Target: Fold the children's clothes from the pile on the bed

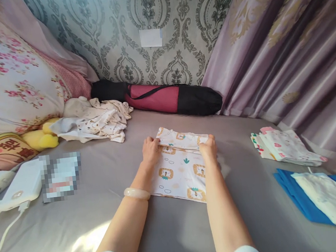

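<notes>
A white cloth printed with orange lions and green plants (pixel 176 172) lies on the grey sheet in front of me, its far part folded over towards me. My left hand (pixel 151 149) grips the far left corner of the folded part, fingers closed. At the far right corner, my right hand (pixel 208 147) pinches the same fold. A pale bangle (pixel 137 193) is round my left wrist. Both forearms reach forward, the right one covering part of the cloth's right edge.
Folded printed clothes (pixel 291 146) and a blue cloth with a white one (pixel 294 194) lie at right. Crumpled clothes (pixel 100 119), a yellow plush (pixel 40 140) and a white power bank (pixel 26 184) are at left. A black and red bag (pixel 155 98) lies along the wall.
</notes>
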Action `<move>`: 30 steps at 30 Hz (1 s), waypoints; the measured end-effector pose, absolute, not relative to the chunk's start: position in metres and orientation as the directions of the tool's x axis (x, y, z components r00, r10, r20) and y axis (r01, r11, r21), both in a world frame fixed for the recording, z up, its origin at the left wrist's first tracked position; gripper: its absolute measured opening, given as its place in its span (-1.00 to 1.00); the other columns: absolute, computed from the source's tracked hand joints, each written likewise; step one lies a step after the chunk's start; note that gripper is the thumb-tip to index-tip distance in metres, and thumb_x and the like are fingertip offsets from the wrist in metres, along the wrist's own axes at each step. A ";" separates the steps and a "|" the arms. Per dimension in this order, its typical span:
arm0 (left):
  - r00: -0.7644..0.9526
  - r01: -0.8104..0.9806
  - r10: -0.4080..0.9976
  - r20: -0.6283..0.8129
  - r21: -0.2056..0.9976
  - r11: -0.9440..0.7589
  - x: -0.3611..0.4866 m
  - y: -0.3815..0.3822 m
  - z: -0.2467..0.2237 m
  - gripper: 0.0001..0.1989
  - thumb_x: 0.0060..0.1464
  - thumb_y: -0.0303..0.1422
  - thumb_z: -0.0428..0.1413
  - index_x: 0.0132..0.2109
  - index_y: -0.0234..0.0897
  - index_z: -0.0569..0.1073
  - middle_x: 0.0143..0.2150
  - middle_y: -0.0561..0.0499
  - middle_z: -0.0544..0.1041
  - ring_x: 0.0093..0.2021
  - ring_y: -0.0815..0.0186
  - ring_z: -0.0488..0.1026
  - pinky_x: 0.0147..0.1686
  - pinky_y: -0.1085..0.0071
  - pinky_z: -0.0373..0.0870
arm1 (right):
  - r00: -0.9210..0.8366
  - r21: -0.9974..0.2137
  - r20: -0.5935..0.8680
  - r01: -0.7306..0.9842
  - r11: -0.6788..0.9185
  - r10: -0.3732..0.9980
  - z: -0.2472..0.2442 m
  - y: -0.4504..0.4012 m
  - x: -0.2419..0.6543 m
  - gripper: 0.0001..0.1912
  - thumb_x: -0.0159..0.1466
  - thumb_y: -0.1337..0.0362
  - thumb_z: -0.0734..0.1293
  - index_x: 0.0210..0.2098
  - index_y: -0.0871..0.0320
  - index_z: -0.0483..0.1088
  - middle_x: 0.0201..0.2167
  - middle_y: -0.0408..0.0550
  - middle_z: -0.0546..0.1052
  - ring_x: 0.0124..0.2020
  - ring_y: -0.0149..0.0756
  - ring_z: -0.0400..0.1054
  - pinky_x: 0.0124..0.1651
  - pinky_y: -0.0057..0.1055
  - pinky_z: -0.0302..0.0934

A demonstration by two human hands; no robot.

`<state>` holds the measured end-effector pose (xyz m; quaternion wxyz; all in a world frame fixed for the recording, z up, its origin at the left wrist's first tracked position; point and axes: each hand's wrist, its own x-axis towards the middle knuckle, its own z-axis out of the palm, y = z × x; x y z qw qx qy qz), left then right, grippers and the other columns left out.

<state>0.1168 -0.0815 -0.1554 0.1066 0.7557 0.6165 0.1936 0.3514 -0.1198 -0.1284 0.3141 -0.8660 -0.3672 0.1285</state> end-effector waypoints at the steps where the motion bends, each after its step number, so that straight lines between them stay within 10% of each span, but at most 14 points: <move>1: 0.159 0.887 0.974 0.159 0.410 -0.212 0.116 -0.081 -0.156 -0.60 0.14 -0.50 -0.07 0.07 -0.21 0.47 0.00 -0.16 0.37 0.02 0.11 0.31 -0.02 0.29 0.29 | 0.696 -0.646 0.019 0.556 -0.522 0.718 -0.129 -0.120 0.351 -0.43 0.17 0.42 0.27 0.19 0.23 0.20 0.01 0.21 0.49 0.08 -0.05 0.38 0.10 -0.22 0.23; 13: 0.073 0.843 0.995 0.073 0.528 -0.101 0.105 -0.085 -0.141 -0.58 0.12 -0.47 -0.04 0.13 -0.27 0.38 -0.05 -0.23 0.42 0.04 0.02 0.36 -0.07 0.27 0.31 | 0.587 -0.418 0.156 0.768 -0.485 0.794 -0.085 -0.120 0.342 -0.61 0.26 0.40 0.22 0.07 0.27 0.38 0.03 0.27 0.47 0.10 0.02 0.34 0.13 -0.13 0.19; 19: 0.102 0.795 0.995 -0.002 0.601 -0.080 0.097 -0.082 -0.136 -0.61 0.08 -0.45 0.01 0.09 -0.27 0.36 -0.04 -0.20 0.49 0.02 0.09 0.40 -0.10 0.32 0.31 | 0.162 -0.496 0.093 0.863 -0.095 0.982 -0.076 -0.059 0.299 -0.74 0.27 0.37 0.23 -0.18 0.16 0.55 -0.17 -0.01 0.60 -0.09 -0.24 0.46 -0.03 -0.45 0.25; 30: 0.104 0.729 0.995 -0.007 0.681 -0.072 0.094 -0.079 -0.135 -0.62 0.06 -0.56 -0.06 -0.04 -0.12 0.44 -0.19 -0.07 0.48 -0.13 0.17 0.41 -0.23 0.34 0.29 | 0.092 -0.471 -0.016 0.878 -0.089 0.996 -0.108 0.007 0.233 -0.81 0.27 0.28 0.32 -0.15 0.09 0.53 -0.10 0.01 0.59 -0.04 -0.22 0.44 0.01 -0.37 0.24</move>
